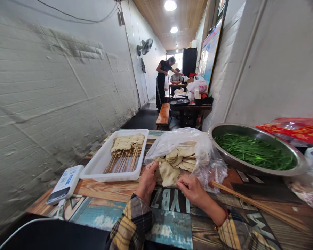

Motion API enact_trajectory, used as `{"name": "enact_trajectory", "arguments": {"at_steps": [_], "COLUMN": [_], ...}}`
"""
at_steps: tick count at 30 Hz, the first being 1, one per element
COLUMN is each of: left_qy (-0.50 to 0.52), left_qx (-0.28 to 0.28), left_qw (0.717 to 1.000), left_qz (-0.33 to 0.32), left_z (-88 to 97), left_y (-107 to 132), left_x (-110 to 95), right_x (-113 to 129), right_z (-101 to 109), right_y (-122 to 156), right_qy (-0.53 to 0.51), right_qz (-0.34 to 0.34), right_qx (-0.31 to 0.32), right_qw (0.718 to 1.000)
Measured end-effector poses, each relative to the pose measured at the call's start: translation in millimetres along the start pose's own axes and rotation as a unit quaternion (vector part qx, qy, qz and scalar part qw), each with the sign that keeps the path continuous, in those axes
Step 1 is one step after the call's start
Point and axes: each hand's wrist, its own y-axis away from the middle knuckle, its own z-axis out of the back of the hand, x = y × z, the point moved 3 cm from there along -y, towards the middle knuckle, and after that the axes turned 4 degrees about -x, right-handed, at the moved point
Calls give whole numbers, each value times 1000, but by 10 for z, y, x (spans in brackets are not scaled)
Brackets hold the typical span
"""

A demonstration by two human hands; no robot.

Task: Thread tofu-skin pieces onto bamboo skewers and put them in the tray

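My left hand [147,178] pinches the edge of some pale, flat, wavy-edged slices [168,173] just in front of an open clear plastic bag [163,144]. More of the same beige slices [184,159] lie piled in the bag's mouth. At the right side of the held slices, my right hand [194,190] is closed, thumb and fingertips together; what it grips, if anything, is too small to make out. Left of the bag, a white plastic tray [99,175] holds slices on sticks [127,143], stacked with the bare stick ends toward me.
A metal bowl [299,163] of long green vegetables [253,151] stands at right. Nearer lies a bundle of wooden sticks [261,206]. A white device [65,184] with a cable sits left. Beyond are a bench [163,114], another table, a standing person [161,81] and a seated one [176,78].
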Motion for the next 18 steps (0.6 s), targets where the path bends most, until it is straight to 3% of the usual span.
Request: {"name": "enact_trajectory", "arguments": {"at_steps": [12,18], "left_qy": [-4,23], "left_qx": [31,-18], "left_qw": [999,999], "left_qz": [10,-18], "left_z": [-38,41], "left_y": [30,-21], "left_x": [3,4], "right_x": [-12,-42], "right_z": [-8,8], "right_y": [0,-4], "right_qy": [-6,-30], "right_qz": [4,-35], "right_qx": [-8,35], "right_qw": [1000,998]}}
